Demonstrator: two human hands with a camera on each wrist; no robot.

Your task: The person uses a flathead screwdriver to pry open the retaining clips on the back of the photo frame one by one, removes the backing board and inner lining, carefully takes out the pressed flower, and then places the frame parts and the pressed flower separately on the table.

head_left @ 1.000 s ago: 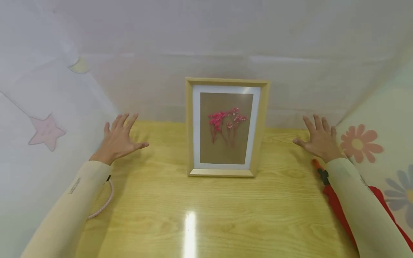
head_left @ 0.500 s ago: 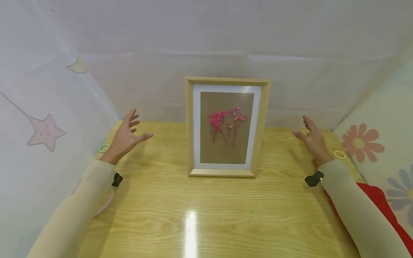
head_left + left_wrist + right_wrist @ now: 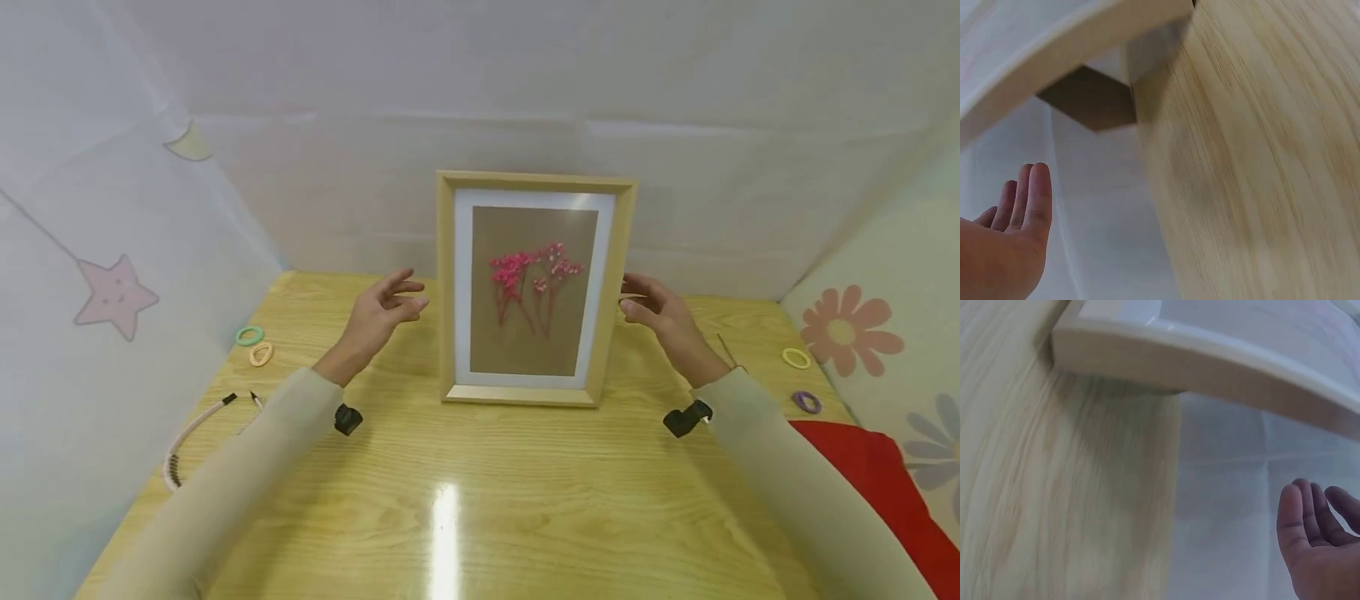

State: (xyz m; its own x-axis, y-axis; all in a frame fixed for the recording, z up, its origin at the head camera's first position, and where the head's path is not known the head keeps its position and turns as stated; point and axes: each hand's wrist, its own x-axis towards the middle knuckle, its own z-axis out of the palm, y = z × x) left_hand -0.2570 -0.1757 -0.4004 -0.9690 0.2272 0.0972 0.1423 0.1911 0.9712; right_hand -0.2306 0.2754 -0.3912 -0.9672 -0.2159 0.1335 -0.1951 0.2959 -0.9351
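Observation:
A picture frame [image 3: 528, 396] with a pale wooden border stands upright on the table, showing pink dried flowers [image 3: 513, 271] on brown backing inside a white mat. My left hand [image 3: 375, 321] is a short way left of it, fingers reaching toward its side edge with nothing held. On the opposite side my right hand [image 3: 667, 321] has its fingertips right at the frame's right edge, partly hidden by it. The left wrist view shows the left fingers loosely straight, apart from the frame, and a dark support [image 3: 1094, 100] behind it. In the right wrist view the right fingers are lightly bent.
Green [image 3: 250, 336] and orange [image 3: 261, 354] rings lie at the table's left, near a pink cord [image 3: 187, 433] and a pointed pencil-like stick [image 3: 257, 400]. Yellow [image 3: 796, 358] and purple [image 3: 807, 402] rings lie at the right, beside red cloth [image 3: 862, 467]. White sheeting [image 3: 337, 183] surrounds the table.
Both hands have come inward from the table's sides toward the picture frame, turning from palms down to palms facing each other. The rings and cord are now uncovered. The frame stays standing.

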